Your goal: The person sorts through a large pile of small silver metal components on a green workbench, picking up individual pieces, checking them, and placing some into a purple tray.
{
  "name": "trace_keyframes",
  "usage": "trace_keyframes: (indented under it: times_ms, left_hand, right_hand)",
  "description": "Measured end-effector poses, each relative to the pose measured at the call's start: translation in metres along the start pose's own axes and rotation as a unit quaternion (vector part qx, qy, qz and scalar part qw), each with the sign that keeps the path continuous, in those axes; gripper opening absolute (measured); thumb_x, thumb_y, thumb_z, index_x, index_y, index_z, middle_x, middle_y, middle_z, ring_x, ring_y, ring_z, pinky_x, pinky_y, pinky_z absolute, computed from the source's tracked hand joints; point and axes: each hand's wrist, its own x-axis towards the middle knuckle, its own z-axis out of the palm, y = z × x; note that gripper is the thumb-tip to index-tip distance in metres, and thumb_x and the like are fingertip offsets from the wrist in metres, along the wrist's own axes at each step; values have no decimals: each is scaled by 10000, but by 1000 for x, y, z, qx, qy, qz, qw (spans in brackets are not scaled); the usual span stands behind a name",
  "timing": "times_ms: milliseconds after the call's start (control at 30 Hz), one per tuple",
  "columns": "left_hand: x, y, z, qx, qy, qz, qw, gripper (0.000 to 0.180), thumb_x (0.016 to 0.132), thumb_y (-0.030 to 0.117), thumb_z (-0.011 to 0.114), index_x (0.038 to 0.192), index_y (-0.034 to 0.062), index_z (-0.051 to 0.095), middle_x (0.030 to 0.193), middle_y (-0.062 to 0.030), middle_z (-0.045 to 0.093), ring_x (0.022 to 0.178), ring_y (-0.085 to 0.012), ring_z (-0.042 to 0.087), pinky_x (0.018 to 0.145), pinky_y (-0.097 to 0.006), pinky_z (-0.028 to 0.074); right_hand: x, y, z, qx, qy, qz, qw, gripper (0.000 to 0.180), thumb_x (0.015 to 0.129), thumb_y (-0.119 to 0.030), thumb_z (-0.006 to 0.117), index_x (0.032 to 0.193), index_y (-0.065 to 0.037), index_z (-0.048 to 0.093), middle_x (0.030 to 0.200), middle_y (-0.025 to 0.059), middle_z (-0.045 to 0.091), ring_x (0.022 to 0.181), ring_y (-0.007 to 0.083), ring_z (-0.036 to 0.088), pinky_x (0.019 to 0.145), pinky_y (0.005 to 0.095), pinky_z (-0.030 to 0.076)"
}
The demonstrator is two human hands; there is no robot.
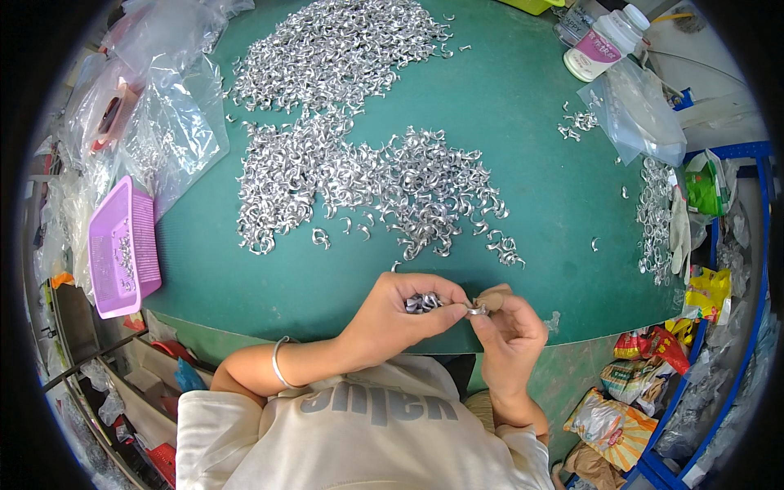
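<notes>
My left hand (384,322) is curled around a small bunch of silvery curved metal pieces (423,303), with its thumb and forefinger reaching toward my right hand. Between the fingertips of both hands sits a single curved metal piece (477,310), which my right hand (513,331) pinches. Both hands are at the near edge of the green table (523,106). Just beyond them lies a wide heap of the same metal pieces (433,188), and a larger pile (343,49) is spread farther back.
At the left edge is a purple plastic basket (147,253) with some pieces inside, beside clear plastic bags (180,122). A white jar (600,53) stands at the far right. More metal pieces (653,216) lie along the right edge, near a blue rack (747,327).
</notes>
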Motion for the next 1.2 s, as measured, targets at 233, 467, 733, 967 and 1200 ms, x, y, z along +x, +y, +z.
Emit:
trace_keyframes:
  times_ms: [233,467,733,967,1200]
  left_hand:
    - [11,-7,-11,-343,-145,-171,912,99,794,111,443,768,15,454,685,-31,420,460,-43,289,382,-182,196]
    - [16,-10,-11,-264,-120,-46,956,162,717,148,387,701,-3,442,667,-110,426,438,-103,314,369,-216,225]
    - [17,-18,-5,-198,-48,-88,975,294,914,262,454,857,-3,565,599,16,405,462,-32,291,378,-179,194]
    - [16,-18,-3,-203,-45,-108,972,253,911,233,467,941,0,561,577,47,375,464,-23,270,386,-177,193]
    - [13,-19,-1,-157,-27,-92,983,226,903,196,478,962,-4,567,589,56,365,472,-19,268,398,-181,188]
  right_hand:
    - [3,-1,-23,-118,-36,19,992,136,673,73,645,781,10,592,762,44,573,680,120,488,630,229,379]
    - [35,8,-48,-591,57,-131,794,217,676,-38,660,882,-16,598,931,84,539,817,250,478,723,344,380]
    - [29,11,-48,-416,144,-43,897,182,708,63,584,879,4,577,792,114,549,661,218,492,547,302,404]
    - [31,17,-44,-543,82,-170,818,171,701,8,632,865,-8,586,809,112,544,738,268,500,687,341,396]
    - [21,21,-46,-267,152,25,951,158,723,65,585,872,18,600,701,51,549,574,103,441,522,228,374]
